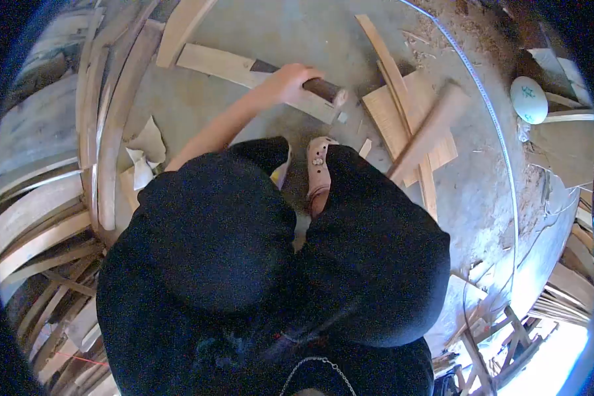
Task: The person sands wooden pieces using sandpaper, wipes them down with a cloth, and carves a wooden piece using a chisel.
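My left hand (pixel 296 82) is wrapped round a dark, rod-like piece (pixel 323 89) with a pale, worn-looking end; its exact kind is unclear. That piece lies over or just above a long pale board (pixel 218 65) on the floor. My right hand (pixel 453 100) is smeared by motion, so its fingers cannot be made out. It hovers at the right, beyond a flat square wooden panel (pixel 445 148) and a narrow wooden strip (pixel 376 43). Whether it holds anything is not visible.
Wooden planks (pixel 122 112) are stacked along the left. A blue-white hose or cord (pixel 492 109) curves across the floor at right, near a whitish oval object (pixel 528 99). Torn pale sheet material (pixel 148 142) lies by my left forearm. Scrap wood (pixel 508 343) sits at lower right.
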`<state>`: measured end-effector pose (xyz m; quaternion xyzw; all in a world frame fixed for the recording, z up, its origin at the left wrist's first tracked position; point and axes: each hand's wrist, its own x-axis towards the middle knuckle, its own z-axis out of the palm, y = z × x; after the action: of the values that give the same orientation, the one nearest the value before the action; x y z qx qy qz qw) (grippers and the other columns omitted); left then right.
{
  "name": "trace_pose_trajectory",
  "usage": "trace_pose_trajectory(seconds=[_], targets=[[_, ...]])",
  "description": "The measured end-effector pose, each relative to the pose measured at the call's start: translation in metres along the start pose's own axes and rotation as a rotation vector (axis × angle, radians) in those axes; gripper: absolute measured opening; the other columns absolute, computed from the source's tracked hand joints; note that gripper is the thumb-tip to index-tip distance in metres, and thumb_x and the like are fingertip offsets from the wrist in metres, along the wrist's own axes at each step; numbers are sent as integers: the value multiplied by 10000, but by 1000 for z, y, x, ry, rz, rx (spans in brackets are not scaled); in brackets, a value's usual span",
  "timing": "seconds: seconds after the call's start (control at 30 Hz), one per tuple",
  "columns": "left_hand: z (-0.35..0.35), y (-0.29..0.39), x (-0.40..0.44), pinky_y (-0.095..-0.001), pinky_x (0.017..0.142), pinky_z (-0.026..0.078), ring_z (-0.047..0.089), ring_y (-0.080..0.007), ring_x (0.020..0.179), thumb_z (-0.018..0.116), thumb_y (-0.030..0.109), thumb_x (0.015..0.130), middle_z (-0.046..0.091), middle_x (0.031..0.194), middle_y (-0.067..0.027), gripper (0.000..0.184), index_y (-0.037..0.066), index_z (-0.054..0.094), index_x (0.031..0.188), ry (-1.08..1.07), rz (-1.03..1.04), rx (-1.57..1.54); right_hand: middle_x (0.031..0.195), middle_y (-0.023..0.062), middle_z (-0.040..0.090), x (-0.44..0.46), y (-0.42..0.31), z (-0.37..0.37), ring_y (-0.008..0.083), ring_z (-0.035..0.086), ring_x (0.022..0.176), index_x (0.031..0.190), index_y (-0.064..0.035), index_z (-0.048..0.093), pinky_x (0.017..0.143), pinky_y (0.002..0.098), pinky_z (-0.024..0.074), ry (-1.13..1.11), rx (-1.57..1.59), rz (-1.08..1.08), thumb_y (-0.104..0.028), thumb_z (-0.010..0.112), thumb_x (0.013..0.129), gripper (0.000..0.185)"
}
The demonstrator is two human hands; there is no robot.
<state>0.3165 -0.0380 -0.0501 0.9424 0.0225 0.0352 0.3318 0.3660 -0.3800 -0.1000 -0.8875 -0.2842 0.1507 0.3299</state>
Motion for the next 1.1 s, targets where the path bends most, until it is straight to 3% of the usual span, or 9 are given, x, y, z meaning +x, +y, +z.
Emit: trace_pose_trajectory(seconds=[0.47, 0.53, 0.63, 0.73, 0.77, 0.9, 1.0, 1.03, 1.1], targets=[[-34, -47, -9, -417, 668, 469, 588, -375, 768, 705, 101, 628, 611, 804, -176, 312, 20, 596, 909, 180, 67, 2, 807, 239, 607, 19, 15, 36, 372, 626, 742, 1183, -32, 380, 621, 428, 484, -63, -137, -122, -156, 616, 806, 462], [-37, -63, -17, -414, 695, 481, 604, -362, 803, 722, 152, 636, 629, 863, -158, 354, 44, 606, 953, 148, 16, 54, 806, 239, 607, 23, 21, 40, 371, 627, 741, 1183, -31, 381, 620, 426, 484, -6, -27, -111, -153, 617, 804, 463], [-40, -71, -28, -418, 706, 484, 610, -355, 811, 727, 164, 635, 636, 891, -148, 376, 56, 610, 976, 180, -16, 13, 815, 248, 606, 33, -27, 27, 379, 624, 734, 1213, -28, 382, 618, 431, 488, 72, 285, -51, -136, 638, 767, 525], [-50, -72, -26, -418, 700, 480, 599, -363, 791, 713, 129, 616, 626, 856, -160, 356, 40, 608, 944, 223, 7, 69, 859, 263, 606, 49, -8, 44, 382, 626, 715, 1199, -12, 425, 605, 419, 496, -54, -8, -259, -116, 644, 740, 519], [-53, -72, -27, -416, 698, 478, 593, -367, 784, 707, 115, 608, 622, 840, -167, 346, 32, 607, 928, 222, 16, 107, 864, 263, 606, 45, -7, 44, 378, 627, 712, 1180, -8, 440, 604, 414, 496, -136, -90, -148, -118, 642, 743, 494], [-52, -93, -44, -416, 712, 478, 590, -368, 797, 709, 139, 609, 621, 851, -172, 325, 36, 613, 902, 243, 40, 89, 831, 246, 621, 49, -70, 13, 376, 627, 707, 1124, -5, 471, 565, 403, 480, 73, 30, 65, -135, 645, 746, 436], [-63, -87, -41, -414, 711, 478, 589, -365, 800, 709, 156, 611, 620, 853, -170, 303, 36, 616, 872, 282, -6, 70, 759, 208, 612, 56, -53, 29, 323, 613, 643, 1147, 12, 466, 548, 374, 468, 61, -28, -83, -123, 629, 753, 447], [-63, -90, -38, -413, 709, 478, 590, -364, 798, 707, 160, 613, 620, 852, -169, 294, 37, 617, 864, 289, -26, 66, 737, 194, 604, 63, -50, 32, 300, 603, 624, 1134, 13, 473, 549, 366, 465, -38, -145, -223, -115, 618, 760, 422], [-62, -96, -39, -412, 703, 479, 592, -361, 790, 701, 160, 619, 620, 842, -166, 276, 40, 617, 853, 272, -28, 95, 713, 178, 595, 66, -43, 31, 276, 595, 611, 1110, 10, 486, 551, 362, 462, -161, -208, -261, -102, 606, 767, 381]])
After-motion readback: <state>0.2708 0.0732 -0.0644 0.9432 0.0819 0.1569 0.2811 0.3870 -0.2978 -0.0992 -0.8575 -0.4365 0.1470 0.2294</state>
